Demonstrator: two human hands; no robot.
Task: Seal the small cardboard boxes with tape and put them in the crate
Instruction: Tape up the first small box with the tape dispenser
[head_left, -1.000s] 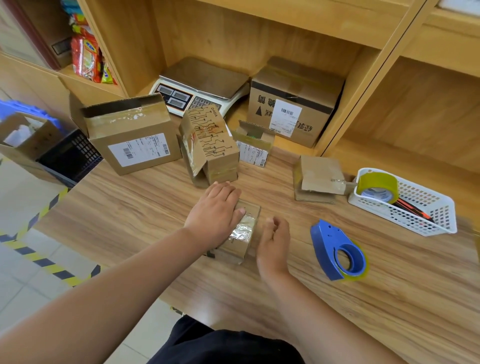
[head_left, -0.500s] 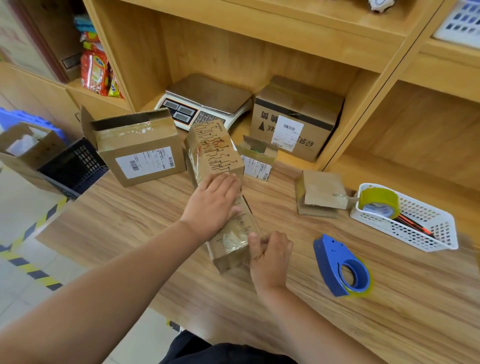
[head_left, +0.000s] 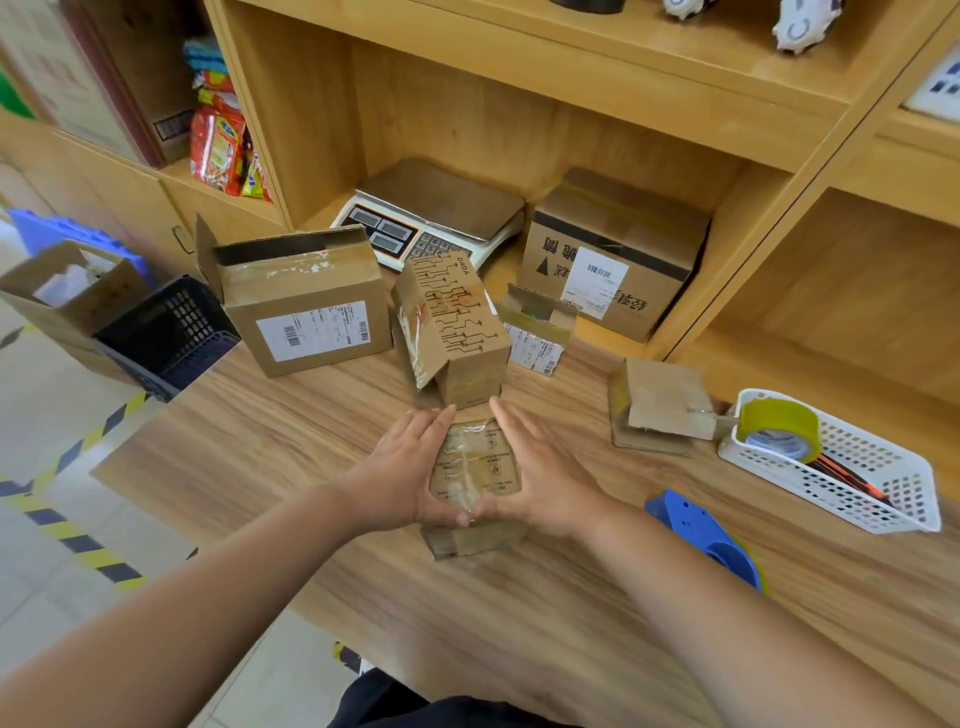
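My two flat hands press the small box (head_left: 475, 467).
It sits mid-tabletop (head_left: 260, 457), near the front edge. My left hand (head_left: 408, 470) and right hand (head_left: 543, 467) press its sides, fingers straight. It looks light and stiff; the top tape (head_left: 460, 447) looks slippery, so I'd hold the sides.

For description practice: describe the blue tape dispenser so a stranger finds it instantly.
On the wooden table, find the white perforated plastic basket at the right. The blue plastic tape dispenser lies just in front of it, nearer the person. It is the only blue thing on the tabletop.
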